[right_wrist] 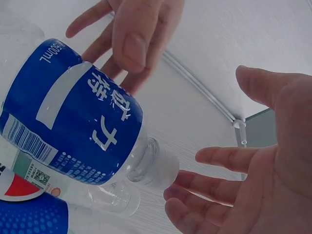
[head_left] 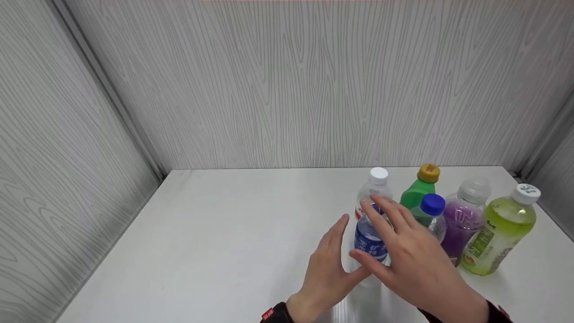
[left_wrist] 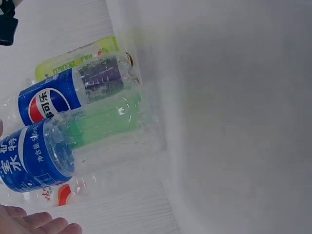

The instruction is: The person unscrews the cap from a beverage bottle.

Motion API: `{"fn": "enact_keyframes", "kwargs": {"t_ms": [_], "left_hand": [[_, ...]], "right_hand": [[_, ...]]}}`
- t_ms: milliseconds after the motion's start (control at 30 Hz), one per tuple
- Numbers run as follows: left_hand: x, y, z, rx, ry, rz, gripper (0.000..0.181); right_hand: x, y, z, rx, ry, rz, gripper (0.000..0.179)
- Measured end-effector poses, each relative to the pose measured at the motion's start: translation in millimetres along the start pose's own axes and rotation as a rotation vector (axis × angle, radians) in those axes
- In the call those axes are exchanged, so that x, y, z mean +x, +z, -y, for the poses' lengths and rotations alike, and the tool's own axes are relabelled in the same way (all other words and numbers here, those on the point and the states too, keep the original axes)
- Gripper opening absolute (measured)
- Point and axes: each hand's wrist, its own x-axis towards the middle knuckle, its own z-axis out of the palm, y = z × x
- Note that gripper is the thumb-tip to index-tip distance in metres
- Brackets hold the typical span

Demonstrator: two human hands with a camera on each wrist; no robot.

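A clear water bottle with a blue label (head_left: 370, 242) stands upright between the two hands. My left hand (head_left: 329, 264) is at its left side, fingers extended and thumb held apart; those fingers (left_wrist: 41, 223) also show in the left wrist view beside the bottle. My right hand (head_left: 415, 251) is over the bottle's right side with fingers spread, hiding part of it. In the right wrist view, the right fingertips (right_wrist: 178, 195) are right at the bottle's white cap (right_wrist: 165, 168), without curling round it. The left thumb (right_wrist: 132, 51) lies near the blue label.
Behind stands a clear white-capped bottle (head_left: 379, 177). To the right are a green bottle with an orange cap (head_left: 419, 188), a blue-capped cola bottle (head_left: 432, 206), a purple bottle (head_left: 462, 220) and a yellow-green drink bottle (head_left: 500, 233). Wood-grain panels (head_left: 287, 85) enclose the white table (head_left: 202, 251).
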Motion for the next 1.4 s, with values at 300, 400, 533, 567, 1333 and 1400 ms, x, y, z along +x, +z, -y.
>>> {"fn": "enact_keyframes", "kwargs": {"t_ms": [300,400,533,567,1333,1400], "left_hand": [[-0.2,7.5,-0.2,-0.022,-0.026,0.057,0.091],[1.8,10.3,-1.0,-0.042,-0.044,0.084,0.089],[5.6,13.3,-3.5,-0.06,-0.057,0.096,0.087],[6.5,13.9,-4.3,-0.065,-0.057,0.094,0.088],[-1.4,-2.3,-8.6,-0.186,-0.058,0.07,0.075],[-2.9,-4.3,-7.9,-0.191,-0.056,0.069,0.078]], "right_hand": [[2.2,4.8,-2.0,0.016,0.051,0.091,0.079],[1.7,4.5,-2.6,0.019,0.07,0.104,0.077],[0.7,4.8,-3.3,0.008,0.089,0.086,0.071],[0.5,5.0,-3.3,0.004,0.092,0.076,0.07],[0.5,4.2,-3.0,0.199,0.081,-0.113,0.051],[0.1,4.7,-2.1,0.221,0.074,-0.14,0.049]]}}
